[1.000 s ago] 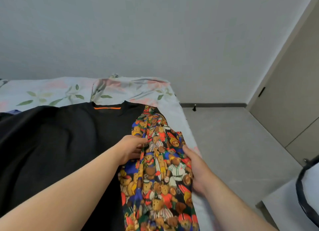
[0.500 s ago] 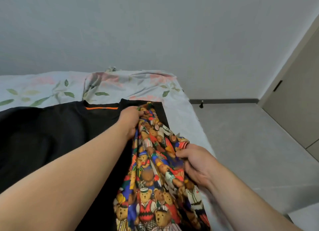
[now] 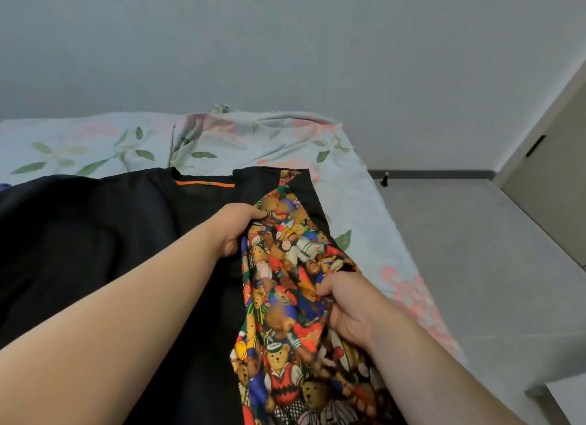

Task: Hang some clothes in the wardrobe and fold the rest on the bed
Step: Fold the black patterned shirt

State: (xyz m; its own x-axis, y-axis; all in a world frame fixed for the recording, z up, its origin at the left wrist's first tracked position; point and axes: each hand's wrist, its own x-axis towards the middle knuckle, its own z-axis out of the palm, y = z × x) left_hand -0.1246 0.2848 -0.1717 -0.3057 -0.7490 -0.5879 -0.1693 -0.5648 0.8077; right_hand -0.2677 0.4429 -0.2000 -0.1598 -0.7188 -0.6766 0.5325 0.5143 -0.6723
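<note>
A black garment [image 3: 95,234] with an orange strip at its collar lies spread over the bed [image 3: 253,139]. On its right part lies a colourful garment printed with teddy bears [image 3: 282,297], bunched and lifted. My left hand [image 3: 236,226] grips the upper left edge of the bear-print cloth. Lower and to the right, my right hand [image 3: 345,307] grips a fold of the same cloth with curled fingers.
The bed's floral sheet ends at its right edge [image 3: 396,266], beside a grey tiled floor [image 3: 491,282]. A beige door [image 3: 551,190] stands at the far right and a door stopper [image 3: 385,179] sits by the skirting. A pale wall rises behind the bed.
Both hands have moved up and away along the bear-print cloth and bunched it. The right hand went from lying along its edge to gripping a fold. The view has shifted slightly.
</note>
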